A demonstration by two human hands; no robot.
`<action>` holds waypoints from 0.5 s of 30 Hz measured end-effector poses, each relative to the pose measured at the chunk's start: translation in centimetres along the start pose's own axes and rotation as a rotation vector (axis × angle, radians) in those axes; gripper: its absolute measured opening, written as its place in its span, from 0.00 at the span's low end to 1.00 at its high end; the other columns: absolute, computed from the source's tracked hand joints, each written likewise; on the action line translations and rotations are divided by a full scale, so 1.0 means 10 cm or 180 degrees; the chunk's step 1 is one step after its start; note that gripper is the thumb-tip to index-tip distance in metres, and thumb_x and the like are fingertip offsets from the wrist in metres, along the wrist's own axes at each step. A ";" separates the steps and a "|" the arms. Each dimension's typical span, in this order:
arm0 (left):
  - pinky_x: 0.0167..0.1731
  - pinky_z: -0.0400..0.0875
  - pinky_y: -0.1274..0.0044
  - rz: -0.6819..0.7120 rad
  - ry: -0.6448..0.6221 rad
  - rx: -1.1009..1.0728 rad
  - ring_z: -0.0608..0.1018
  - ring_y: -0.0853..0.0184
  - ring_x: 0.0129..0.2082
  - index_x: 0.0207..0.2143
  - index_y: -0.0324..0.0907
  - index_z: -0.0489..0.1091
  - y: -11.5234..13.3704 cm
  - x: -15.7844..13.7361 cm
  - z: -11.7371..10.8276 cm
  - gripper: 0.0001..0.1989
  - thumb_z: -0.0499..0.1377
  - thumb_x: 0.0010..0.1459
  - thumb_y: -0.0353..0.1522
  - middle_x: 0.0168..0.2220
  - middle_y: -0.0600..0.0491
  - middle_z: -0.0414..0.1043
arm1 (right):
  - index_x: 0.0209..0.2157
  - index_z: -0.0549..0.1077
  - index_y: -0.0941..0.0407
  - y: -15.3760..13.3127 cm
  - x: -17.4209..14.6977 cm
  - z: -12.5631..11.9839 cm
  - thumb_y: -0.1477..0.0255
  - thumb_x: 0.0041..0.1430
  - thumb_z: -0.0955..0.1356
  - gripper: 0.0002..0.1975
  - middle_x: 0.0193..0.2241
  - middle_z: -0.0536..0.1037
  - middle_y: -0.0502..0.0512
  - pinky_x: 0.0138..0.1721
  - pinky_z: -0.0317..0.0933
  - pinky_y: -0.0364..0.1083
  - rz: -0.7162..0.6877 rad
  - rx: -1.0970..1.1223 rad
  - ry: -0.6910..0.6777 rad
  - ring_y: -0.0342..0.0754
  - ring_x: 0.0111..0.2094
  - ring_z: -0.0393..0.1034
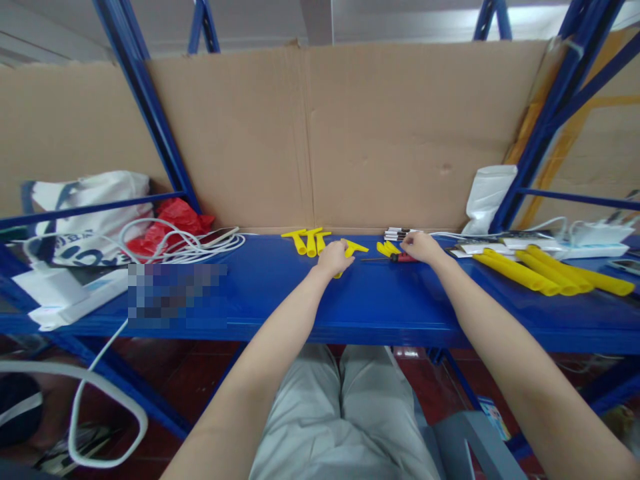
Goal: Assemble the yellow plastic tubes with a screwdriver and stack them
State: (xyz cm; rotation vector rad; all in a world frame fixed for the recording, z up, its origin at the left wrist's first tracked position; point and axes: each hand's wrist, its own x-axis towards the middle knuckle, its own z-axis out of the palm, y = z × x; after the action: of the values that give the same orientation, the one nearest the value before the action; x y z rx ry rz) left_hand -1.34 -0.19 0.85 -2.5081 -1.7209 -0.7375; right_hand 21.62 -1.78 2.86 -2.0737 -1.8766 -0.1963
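My left hand [334,259] is closed around a yellow T-shaped plastic piece [356,247], whose crossbar sticks out to the right of the fingers. To its left, several similar yellow T-shaped pieces [311,244] lie on the blue shelf top. My right hand [421,247] has its fingertips pinched together just above a screwdriver [404,258] with a red and black handle; whatever is in the pinch is too small to make out. Small yellow parts [387,249] lie left of those fingers. Behind them rests a bundle of thin white and black sticks [395,233].
Several long yellow tubes [515,272] lie at the right, before a white power strip [595,249]. A white pouch [490,199] leans on the cardboard back wall [400,133]. White cables [185,247], a red plastic bag [177,223] and a white adapter [55,288] crowd the left.
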 end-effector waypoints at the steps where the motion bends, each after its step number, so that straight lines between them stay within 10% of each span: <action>1: 0.43 0.68 0.73 -0.0018 -0.0035 0.0037 0.74 0.60 0.46 0.44 0.40 0.71 0.01 -0.01 -0.01 0.16 0.58 0.53 0.36 0.45 0.45 0.73 | 0.38 0.75 0.57 0.01 -0.01 -0.01 0.71 0.56 0.61 0.13 0.41 0.77 0.60 0.43 0.61 0.45 0.0042 -0.0021 0.0016 0.51 0.44 0.70; 15: 0.48 0.66 0.73 0.0141 -0.0178 0.0393 0.72 0.59 0.47 0.41 0.35 0.69 0.09 -0.07 -0.07 0.13 0.55 0.52 0.26 0.46 0.42 0.69 | 0.45 0.73 0.65 0.45 0.04 -0.05 0.68 0.55 0.62 0.20 0.44 0.74 0.72 0.42 0.65 0.50 0.1457 0.0137 0.0205 0.60 0.48 0.69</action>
State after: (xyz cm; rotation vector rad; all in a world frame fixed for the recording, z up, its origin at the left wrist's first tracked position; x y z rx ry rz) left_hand -0.97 -1.34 1.40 -2.4976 -1.6659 -0.5454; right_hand 26.15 -1.93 2.76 -2.3654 -1.3105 -0.1059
